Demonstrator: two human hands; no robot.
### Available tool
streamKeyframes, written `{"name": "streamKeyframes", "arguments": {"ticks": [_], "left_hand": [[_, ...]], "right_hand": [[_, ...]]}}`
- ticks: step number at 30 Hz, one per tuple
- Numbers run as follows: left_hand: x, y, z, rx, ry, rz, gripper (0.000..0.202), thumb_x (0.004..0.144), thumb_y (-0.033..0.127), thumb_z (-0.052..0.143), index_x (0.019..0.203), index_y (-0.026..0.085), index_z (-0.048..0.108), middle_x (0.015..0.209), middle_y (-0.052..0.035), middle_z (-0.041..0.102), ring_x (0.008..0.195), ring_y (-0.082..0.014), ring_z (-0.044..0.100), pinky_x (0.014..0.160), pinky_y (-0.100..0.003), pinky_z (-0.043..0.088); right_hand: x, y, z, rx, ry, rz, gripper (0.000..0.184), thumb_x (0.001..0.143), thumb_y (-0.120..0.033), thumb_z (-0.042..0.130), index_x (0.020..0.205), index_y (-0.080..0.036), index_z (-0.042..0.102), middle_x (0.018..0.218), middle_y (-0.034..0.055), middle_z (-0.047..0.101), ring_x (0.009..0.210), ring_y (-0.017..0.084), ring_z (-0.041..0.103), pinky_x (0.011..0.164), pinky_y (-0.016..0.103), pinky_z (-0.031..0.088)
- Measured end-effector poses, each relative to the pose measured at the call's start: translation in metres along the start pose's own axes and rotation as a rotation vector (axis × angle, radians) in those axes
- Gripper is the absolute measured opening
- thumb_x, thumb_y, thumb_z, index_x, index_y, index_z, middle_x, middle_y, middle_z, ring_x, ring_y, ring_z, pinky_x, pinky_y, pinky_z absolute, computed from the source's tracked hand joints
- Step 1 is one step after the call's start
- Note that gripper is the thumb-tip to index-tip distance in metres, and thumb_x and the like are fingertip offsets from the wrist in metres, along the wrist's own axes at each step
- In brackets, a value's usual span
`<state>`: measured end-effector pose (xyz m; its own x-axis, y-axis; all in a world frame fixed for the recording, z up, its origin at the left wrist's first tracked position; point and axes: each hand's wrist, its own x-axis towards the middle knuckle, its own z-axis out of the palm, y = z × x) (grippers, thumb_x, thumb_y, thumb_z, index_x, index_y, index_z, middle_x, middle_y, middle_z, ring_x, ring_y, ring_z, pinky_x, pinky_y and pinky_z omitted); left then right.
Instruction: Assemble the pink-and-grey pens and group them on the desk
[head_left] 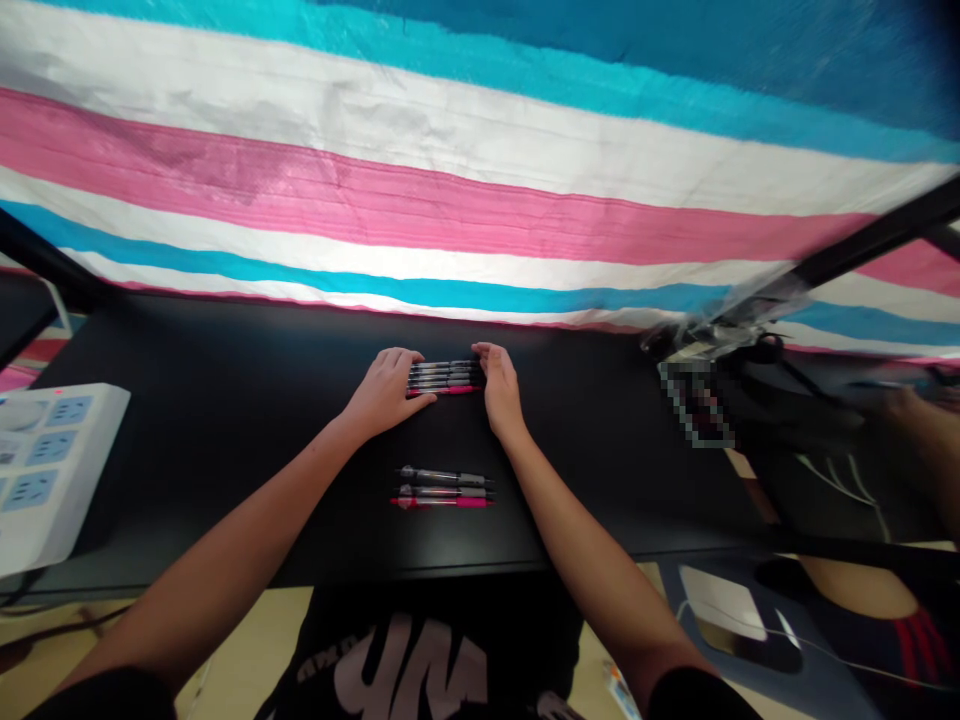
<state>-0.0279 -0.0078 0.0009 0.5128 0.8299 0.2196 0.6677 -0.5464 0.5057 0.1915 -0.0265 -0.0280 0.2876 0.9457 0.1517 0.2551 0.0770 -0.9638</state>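
Note:
A row of several pens [447,377], dark ones with a pink one nearest me, lies side by side on the black desk [225,420]. My left hand [386,388] rests at the row's left end, fingers curled over the pen tips. My right hand [499,385] stands edge-on against the right end, fingers straight and together. Both hands press the row between them. Closer to me lie three more pens [444,488], two grey and one pink, untouched.
A white power strip [45,470] sits at the desk's left edge. A striped pink, white and blue cloth [450,180] hangs behind the desk. At the right, another person's arm [926,440] and dark equipment [757,360] crowd the corner.

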Motion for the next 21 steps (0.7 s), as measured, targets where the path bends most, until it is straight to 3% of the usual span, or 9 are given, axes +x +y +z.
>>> {"name": "streamKeyframes", "arguments": {"ticks": [3,10,21], "left_hand": [[-0.0002,-0.0005,-0.0003,0.01,-0.001,0.009,0.052,0.085,0.041,0.075,0.128,0.019,0.054,0.128,-0.0143,0.06,0.126,-0.0352,0.051,0.109,-0.051,0.045],[0.0003,-0.0006,-0.0003,0.027,-0.007,0.017,0.044,0.086,0.04,0.073,0.122,0.02,0.058,0.123,-0.0137,0.062,0.125,-0.0354,0.051,0.108,-0.051,0.045],[0.001,-0.0028,0.0011,-0.001,0.004,0.013,0.051,0.085,0.041,0.073,0.128,0.021,0.056,0.125,-0.0129,0.061,0.125,-0.0351,0.052,0.109,-0.051,0.044]], "right_hand": [[0.0004,0.0014,0.002,0.034,0.044,-0.002,0.066,0.1,-0.073,0.028,0.125,-0.022,0.063,0.133,0.0123,0.068,0.129,0.023,0.061,0.115,0.046,0.042],[-0.0004,0.0008,0.0059,0.044,-0.001,-0.016,0.068,0.1,-0.074,0.027,0.125,-0.023,0.063,0.133,0.0124,0.068,0.13,0.023,0.061,0.115,0.044,0.042],[0.0004,-0.0001,0.0077,0.061,-0.005,-0.023,0.07,0.1,-0.074,0.025,0.125,-0.022,0.063,0.13,0.0132,0.07,0.128,0.023,0.063,0.114,0.044,0.044]]}}
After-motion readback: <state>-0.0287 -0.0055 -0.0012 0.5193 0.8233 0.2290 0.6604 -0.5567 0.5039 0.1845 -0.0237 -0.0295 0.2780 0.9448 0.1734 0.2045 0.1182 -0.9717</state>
